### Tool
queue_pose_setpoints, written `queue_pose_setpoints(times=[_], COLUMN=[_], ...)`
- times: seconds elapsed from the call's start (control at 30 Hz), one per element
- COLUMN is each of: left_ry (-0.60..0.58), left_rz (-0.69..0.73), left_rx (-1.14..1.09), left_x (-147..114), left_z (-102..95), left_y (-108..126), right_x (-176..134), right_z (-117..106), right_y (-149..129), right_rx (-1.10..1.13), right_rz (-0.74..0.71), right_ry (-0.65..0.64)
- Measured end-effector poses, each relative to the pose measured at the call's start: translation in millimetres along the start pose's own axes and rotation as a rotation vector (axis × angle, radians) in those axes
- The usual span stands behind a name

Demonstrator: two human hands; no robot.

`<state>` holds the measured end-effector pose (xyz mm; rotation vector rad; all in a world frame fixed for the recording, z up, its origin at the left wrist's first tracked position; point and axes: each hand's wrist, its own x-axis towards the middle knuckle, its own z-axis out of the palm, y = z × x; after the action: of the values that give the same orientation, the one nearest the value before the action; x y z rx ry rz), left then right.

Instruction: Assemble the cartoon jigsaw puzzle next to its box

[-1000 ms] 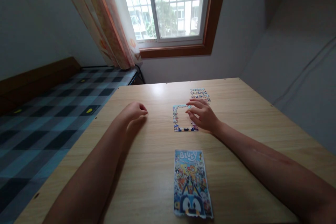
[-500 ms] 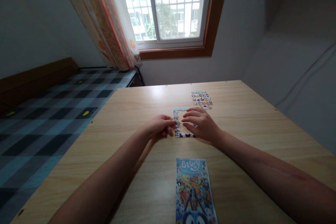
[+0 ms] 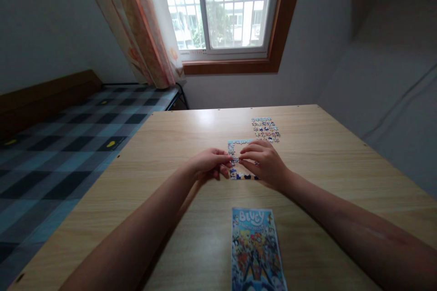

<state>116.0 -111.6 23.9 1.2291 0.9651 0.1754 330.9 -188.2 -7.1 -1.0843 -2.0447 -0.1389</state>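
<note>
A jigsaw puzzle frame (image 3: 231, 146) lies on the table, its edge pieces joined around a bare middle. My left hand (image 3: 213, 162) is at the frame's left side, thumb and forefinger closed on a small puzzle piece (image 3: 235, 160). From the other side my right hand (image 3: 261, 159) reaches over the frame. Its thumb and forefinger come together at the same piece, while the other fingers are stretched and slightly spread. My right hand hides much of the frame's right side. The piece's picture is too small to make out.
Loose puzzle pieces (image 3: 265, 129) are laid in rows beyond the frame. A colourful Bluey picture sheet or box (image 3: 257, 248) lies nearer me on the wooden table (image 3: 184, 245). A bed with a checked cover (image 3: 68, 163) stands at the left, below the curtained window.
My right thumb and forefinger have closed in to the piece at my left fingertips; before, they were apart. The whole view has shifted slightly.
</note>
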Motion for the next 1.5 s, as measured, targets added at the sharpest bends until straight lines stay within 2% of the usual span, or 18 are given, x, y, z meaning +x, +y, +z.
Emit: queue_pose_setpoints(times=[0.2,0.27,0.33,0.43,0.47,0.53,0.73,1.07,1.2,1.4,1.5], left_ry=[-0.039,-0.007,0.104,0.277,0.299,0.298,0.263,0.287,0.283,0.213,0.225], left_rz=[0.028,0.055,0.187,0.510,0.587,0.650,0.621,0.635,0.622,0.617,0.639], left_rx=[0.039,0.104,0.226,0.528,0.623,0.766,1.048,1.165,1.130,0.842,0.803], left_x=[3,4,4,2,1,-2,-4,-7,-6,0,1], left_z=[-3.8,-7.3,-12.4,-20.1,-21.7,-22.7,-16.6,-10.3,-13.3,-23.2,-23.0], left_y=[-3,-4,-4,-5,-5,-6,-10,-7,-8,-11,-11], right_x=[2,2,1,0,-1,-1,0,1,1,0,0], right_z=[0,-1,-1,1,1,3,5,7,7,5,3], right_y=[-2,-3,-4,-5,-5,-4,-4,-6,-5,-6,-8], right_rx=[0.017,0.026,0.032,0.022,0.014,-0.001,-0.021,-0.016,-0.012,-0.024,-0.017], right_rz=[0.009,0.013,0.021,0.040,0.046,0.052,0.028,0.024,0.019,0.027,0.015], right_ry=[-0.035,-0.043,-0.071,-0.144,-0.158,-0.169,-0.205,-0.224,-0.225,-0.211,-0.217])
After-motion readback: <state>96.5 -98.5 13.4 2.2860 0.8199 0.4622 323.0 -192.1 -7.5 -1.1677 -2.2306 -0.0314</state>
